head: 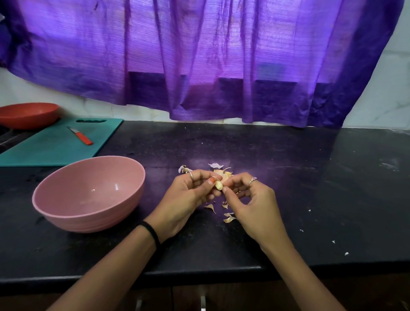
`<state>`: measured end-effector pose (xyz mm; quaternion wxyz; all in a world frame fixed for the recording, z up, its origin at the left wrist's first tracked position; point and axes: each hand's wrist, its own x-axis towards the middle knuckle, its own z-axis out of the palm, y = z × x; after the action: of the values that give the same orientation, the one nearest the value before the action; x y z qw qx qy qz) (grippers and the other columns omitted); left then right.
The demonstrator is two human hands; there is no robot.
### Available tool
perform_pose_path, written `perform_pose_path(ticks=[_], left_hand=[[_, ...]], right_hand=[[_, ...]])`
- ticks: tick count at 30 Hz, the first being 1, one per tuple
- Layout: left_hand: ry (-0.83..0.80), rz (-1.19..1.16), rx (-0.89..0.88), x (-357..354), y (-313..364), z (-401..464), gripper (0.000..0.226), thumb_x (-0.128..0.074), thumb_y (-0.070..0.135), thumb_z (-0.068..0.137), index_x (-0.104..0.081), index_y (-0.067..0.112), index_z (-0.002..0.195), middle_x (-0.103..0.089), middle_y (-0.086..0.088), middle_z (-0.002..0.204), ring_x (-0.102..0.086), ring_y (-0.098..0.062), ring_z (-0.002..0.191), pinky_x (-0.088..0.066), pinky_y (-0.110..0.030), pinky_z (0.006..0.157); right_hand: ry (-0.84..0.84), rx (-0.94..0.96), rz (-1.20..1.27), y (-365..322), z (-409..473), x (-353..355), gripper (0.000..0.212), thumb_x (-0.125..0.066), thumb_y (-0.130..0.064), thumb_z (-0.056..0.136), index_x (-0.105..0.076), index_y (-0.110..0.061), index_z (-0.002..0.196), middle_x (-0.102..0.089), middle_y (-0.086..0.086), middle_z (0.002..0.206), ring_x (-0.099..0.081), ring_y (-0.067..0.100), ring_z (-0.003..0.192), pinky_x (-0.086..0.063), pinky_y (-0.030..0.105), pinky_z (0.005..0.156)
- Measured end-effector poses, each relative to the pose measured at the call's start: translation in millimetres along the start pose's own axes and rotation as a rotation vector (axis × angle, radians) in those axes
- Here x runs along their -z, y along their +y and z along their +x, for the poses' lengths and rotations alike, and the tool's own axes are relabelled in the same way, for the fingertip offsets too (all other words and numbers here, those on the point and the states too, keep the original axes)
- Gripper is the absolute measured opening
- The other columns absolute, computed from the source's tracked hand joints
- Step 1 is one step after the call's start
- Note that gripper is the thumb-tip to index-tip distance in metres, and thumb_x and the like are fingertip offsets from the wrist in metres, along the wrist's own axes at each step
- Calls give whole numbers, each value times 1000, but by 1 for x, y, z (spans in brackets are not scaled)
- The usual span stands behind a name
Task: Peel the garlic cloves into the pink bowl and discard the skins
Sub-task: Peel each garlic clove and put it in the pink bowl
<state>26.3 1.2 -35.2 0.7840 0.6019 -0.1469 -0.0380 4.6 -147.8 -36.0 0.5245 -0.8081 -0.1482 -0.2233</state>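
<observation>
Above the counter (291, 181), both hands (fingers curled) pinch one garlic clove (219, 185) — left hand (193, 196), right hand (251, 199).

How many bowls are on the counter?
2. A pink bowl sits left of the hands, near the counter's front. An orange bowl sits at the far left, behind the green cutting board. None seems hidden.

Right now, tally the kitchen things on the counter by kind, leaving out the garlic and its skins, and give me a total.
Bowls: 2, the pink bowl and the orange bowl
Cutting boards: 1, the teal cutting board
Knives: 1, the knife with a red handle, lying on the board
Total: 4
</observation>
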Motion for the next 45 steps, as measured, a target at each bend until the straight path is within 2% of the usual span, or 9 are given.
perform_pose_path(ticks=[12, 17, 22, 27, 30, 33, 37, 41, 45], left_hand=[[-33, -74, 21, -2, 3, -4, 14, -51, 4, 93, -63, 0, 96, -68, -2, 77, -65, -6, 71, -52, -14, 68], [-37, -22, -6, -2, 2, -5, 23, -68, 13, 71, -66, 4, 92, -70, -6, 83, -67, -11, 78, -53, -18, 73], [-60, 14, -7, -2, 2, -5, 24, -69, 11, 70, -68, 4, 94, -70, -8, 87, -67, -13, 82, -53, -19, 74], [-87, 28, -7, 0, 1, -4, 23, -70, 8, 72, -68, 7, 95, -70, -10, 90, -67, -16, 86, -53, -21, 77], [-82, 34, -3, -1, 2, -4, 24, -68, 0, 76, -67, 9, 97, -71, -5, 89, -67, -13, 85, -54, -20, 78], [-74, 20, -2, -2, 2, -4, 29, -62, -10, 80, -64, 7, 104, -72, -5, 95, -68, -11, 86, -53, -18, 74], [-69, 31, -11, 0, 1, -3, 38, -64, -5, 79, -60, 9, 115, -69, -11, 115, -68, -17, 97, -53, -23, 83], [-51, 54, -16, 2, -1, -2, 38, -59, -9, 85, -59, 12, 117, -67, -12, 118, -67, -18, 97, -52, -26, 92], [-48, 32, 1, 2, -1, -1, 37, -54, -9, 89, -56, 8, 122, -67, -14, 118, -67, -18, 96, -53, -22, 85]], right_hand=[[3, 136, -151, 3, 0, -4, 9, -64, -5, 85, -59, -12, 81, -61, -7, 76, -58, 12, 70, -48, 23, 63], [28, 184, -174, 2, 0, -4, 8, -58, -17, 83, -54, -22, 79, -55, -9, 88, -57, 9, 75, -50, 29, 67], [30, 163, -133, 3, 1, -4, 7, -58, -18, 84, -55, -19, 77, -52, -12, 92, -58, 10, 75, -52, 31, 67], [58, 86, -79, 4, 3, -2, 16, -61, -2, 87, -57, -15, 79, -54, -6, 92, -59, 10, 76, -46, 12, 62], [107, -8, -13, 6, 5, -2, 23, -59, -1, 87, -56, -21, 76, -56, -5, 90, -62, 14, 75, -49, 16, 63], [189, -106, 25, 10, 8, 1, 21, -61, -2, 86, -58, -20, 75, -59, -1, 91, -60, 6, 76, -48, 14, 63], [287, -154, 2, 16, 8, 5, 13, -68, -3, 83, -63, -12, 74, -59, -3, 89, -55, -8, 72, -41, 6, 65], [357, -179, -10, 20, 9, 7, 12, -68, -4, 83, -63, -13, 78, -59, -5, 90, -57, -6, 73, -42, 9, 65], [165, -150, 106, 14, 8, 4, 30, -61, 4, 85, -60, -24, 95, -62, -6, 98, -62, -1, 80, -49, 12, 66]])
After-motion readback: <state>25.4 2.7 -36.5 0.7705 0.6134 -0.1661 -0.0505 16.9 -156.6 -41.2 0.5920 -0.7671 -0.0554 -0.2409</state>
